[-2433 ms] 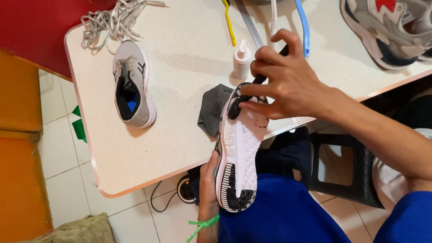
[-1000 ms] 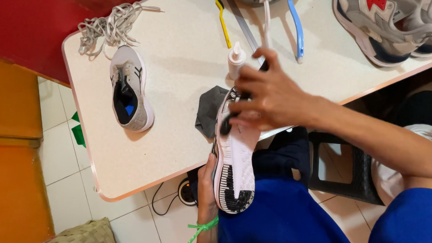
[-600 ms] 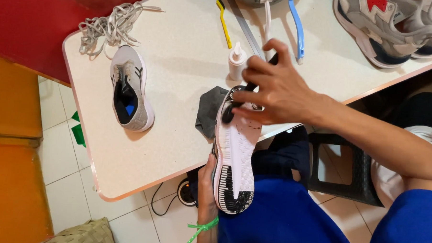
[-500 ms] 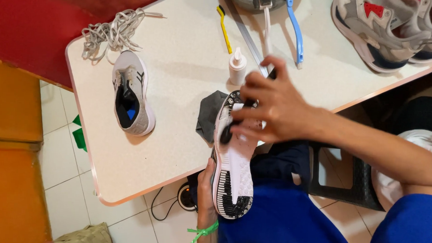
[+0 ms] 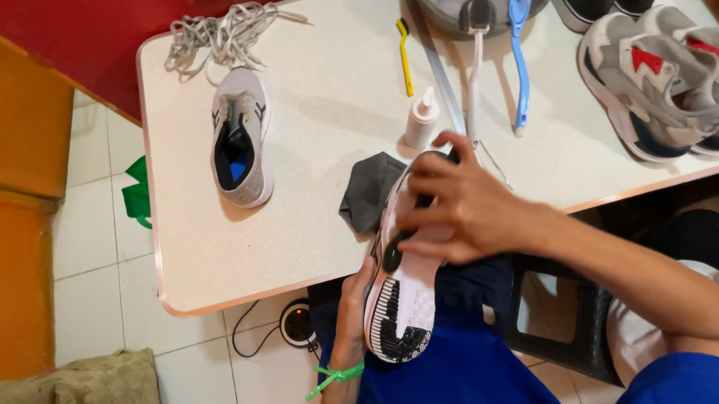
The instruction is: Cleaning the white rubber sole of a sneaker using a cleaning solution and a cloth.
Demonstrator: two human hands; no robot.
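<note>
We are holding a white sneaker [image 5: 404,295] sole-up over our lap at the near edge of the table [image 5: 214,261], our left hand [image 5: 354,305] cupping it from below with fingers curled round its side, and our right hand [image 5: 463,210] lying spread over the heel end, fingers half bent and pressing on the sole, with something dark under them that we cannot identify. We are judging the shoe light, with a stiff sole and a soft upper, so gripping it at the midfoot looks steadiest. Its mate [image 5: 240,138] is standing upright on the table near a grey cloth [image 5: 368,186] and a small white bottle [image 5: 422,120].
</note>
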